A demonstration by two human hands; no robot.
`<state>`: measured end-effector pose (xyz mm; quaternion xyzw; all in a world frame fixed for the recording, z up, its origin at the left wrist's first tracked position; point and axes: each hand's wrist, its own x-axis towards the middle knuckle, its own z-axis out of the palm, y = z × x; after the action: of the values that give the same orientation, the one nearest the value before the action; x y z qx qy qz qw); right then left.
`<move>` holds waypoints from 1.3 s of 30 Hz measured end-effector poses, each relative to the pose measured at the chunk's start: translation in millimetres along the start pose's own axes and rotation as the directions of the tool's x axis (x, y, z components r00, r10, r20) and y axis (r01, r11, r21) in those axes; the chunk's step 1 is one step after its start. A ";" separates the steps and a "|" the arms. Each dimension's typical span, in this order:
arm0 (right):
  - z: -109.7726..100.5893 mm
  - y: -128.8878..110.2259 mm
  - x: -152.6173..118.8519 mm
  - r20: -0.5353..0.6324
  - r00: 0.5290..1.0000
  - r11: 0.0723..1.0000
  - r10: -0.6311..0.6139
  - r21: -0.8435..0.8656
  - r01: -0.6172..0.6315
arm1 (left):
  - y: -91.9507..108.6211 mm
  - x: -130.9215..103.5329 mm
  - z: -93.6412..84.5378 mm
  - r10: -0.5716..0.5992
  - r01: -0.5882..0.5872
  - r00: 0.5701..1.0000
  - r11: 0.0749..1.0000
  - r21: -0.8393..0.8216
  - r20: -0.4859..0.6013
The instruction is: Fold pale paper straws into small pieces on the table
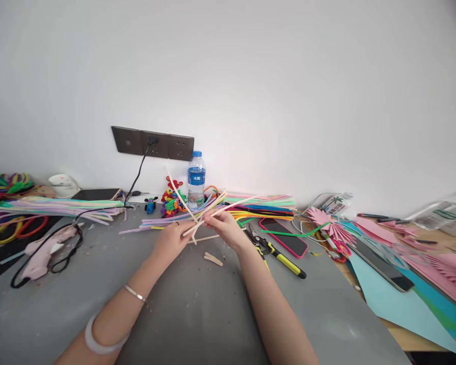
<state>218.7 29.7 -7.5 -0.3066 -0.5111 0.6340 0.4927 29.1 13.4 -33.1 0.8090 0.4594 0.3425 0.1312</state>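
Observation:
Cream pipe cleaners cross between my hands above the grey table mat. One long strand points up to the left, another runs up to the right. My left hand is closed on them near their crossing. Just to the right, my right hand pinches them with thumb and fingers. Below the hands, a short folded cream piece lies on the mat. Yellow-and-black pliers rest beside my right forearm, partly hidden by it.
Pipe cleaner bundles, a water bottle and small colourful figures line the wall. A corded pink glue gun lies left. Right are a pink-cased phone, another phone, folded pink paper and blue sheets.

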 end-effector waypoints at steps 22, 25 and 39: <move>-23.0 -7.3 0.1 -0.111 0.992 0.976 0.052 -0.203 -0.074 | 8.0 2.4 -7.0 -0.123 0.109 0.992 0.961 -0.256 -0.040; -16.9 -14.7 -2.7 -0.107 0.994 0.999 -0.020 -0.034 0.016 | 7.6 2.5 -5.4 -0.029 0.022 0.999 0.971 -0.240 -0.023; 0.2 1.8 -3.3 0.007 0.954 0.953 0.298 -0.049 -0.298 | 2.4 3.3 7.8 0.160 -0.180 0.979 0.969 -0.172 -0.123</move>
<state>219.1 26.5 -9.6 -0.3871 -0.4776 0.6910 0.3803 37.1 15.7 -36.1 0.8102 0.3615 0.4364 0.1496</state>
